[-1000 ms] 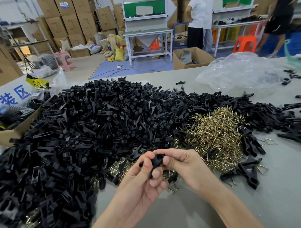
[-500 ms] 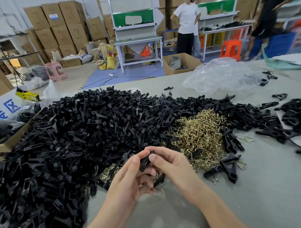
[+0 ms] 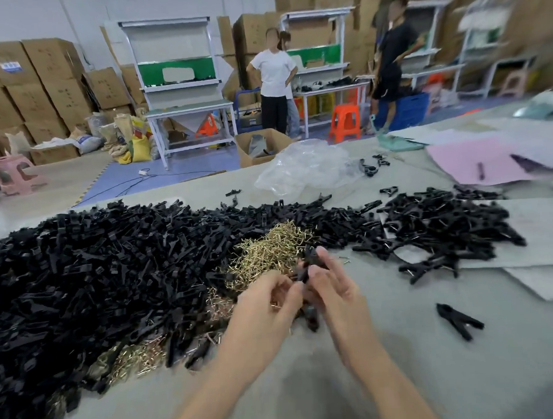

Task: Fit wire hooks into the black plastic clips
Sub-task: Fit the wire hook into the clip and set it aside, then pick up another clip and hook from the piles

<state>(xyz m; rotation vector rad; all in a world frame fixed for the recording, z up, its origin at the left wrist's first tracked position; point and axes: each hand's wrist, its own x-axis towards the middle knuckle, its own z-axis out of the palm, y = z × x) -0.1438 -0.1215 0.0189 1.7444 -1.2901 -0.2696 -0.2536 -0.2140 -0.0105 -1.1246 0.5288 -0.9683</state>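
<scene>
clip (image 3: 311,262) in both hands
left hand (image 3: 266,302), right hand (image 3: 336,293) pinch it, long axis pointing away, just right of hook pile (image 3: 268,250)

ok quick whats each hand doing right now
left hand: pinching the black plastic clip
right hand: fingers curled round the same clip

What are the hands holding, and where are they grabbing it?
A black plastic clip, pinched around its middle between the left hand and the right hand; its ends poke out above and below.
</scene>
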